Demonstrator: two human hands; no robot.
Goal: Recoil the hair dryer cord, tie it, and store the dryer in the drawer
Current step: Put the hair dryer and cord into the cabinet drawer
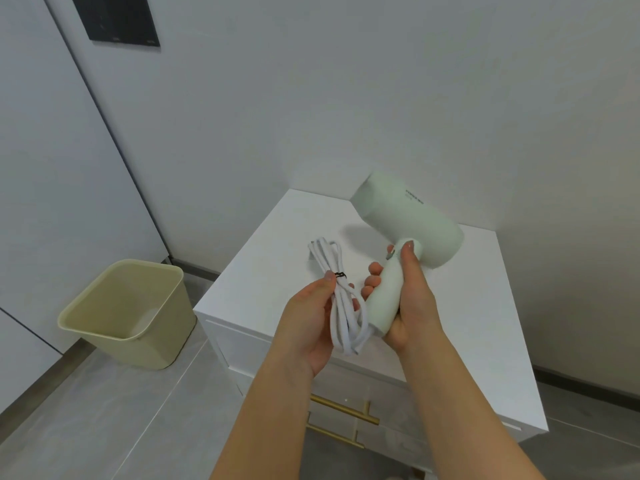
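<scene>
The right hand (412, 299) is curled round the smooth, rounded handle of a pale mint-green plastic hair dryer (412, 216), thumb lying along the top of the handle beside a small grey switch (389, 256). The stubby matte barrel points toward 11 o'clock, held above the cabinet top. Small dark lettering runs along the barrel, too blurred to read.

At 9 o'clock of the handle, the left hand (308, 323) pinches the white rubbery cord (341, 306) between thumb and fingers. It is gathered in long loops and cinched with a thin black tie (340, 275).

Below both is a glossy white cabinet (485, 323), its drawers closed behind brushed gold bar handles (346, 410) at 6 o'clock. A beige, rounded-square plastic wastebasket (128, 306) stands on grey floor tiles at 8 o'clock.
</scene>
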